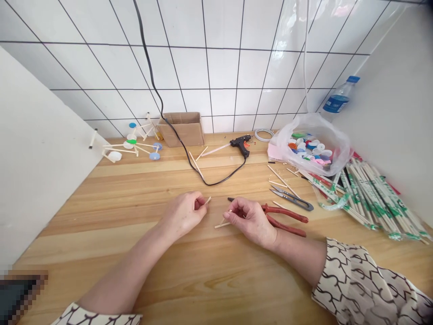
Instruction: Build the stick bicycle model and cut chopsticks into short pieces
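Observation:
My left hand (184, 212) is closed in a pinch on a short wooden stick (208, 200), whose tip sticks out past the fingers. To its right, my right hand (252, 221) pinches a small piece of wooden stick between thumb and forefinger; most of that piece is hidden. Another wooden stick (221, 225) lies on the table just under the right fingertips. Red-handled pliers (287, 214) lie beside and partly behind the right hand. Close by are thread snips (292, 199).
A black glue gun (241, 145) trails its cord across the table. Behind stands a cardboard box (184, 131). Stick-and-cap models (131, 143) are at back left. At right are a plastic bag (311, 144) of bottle caps, wrapped chopsticks (379, 198) and a bottle (340, 97).

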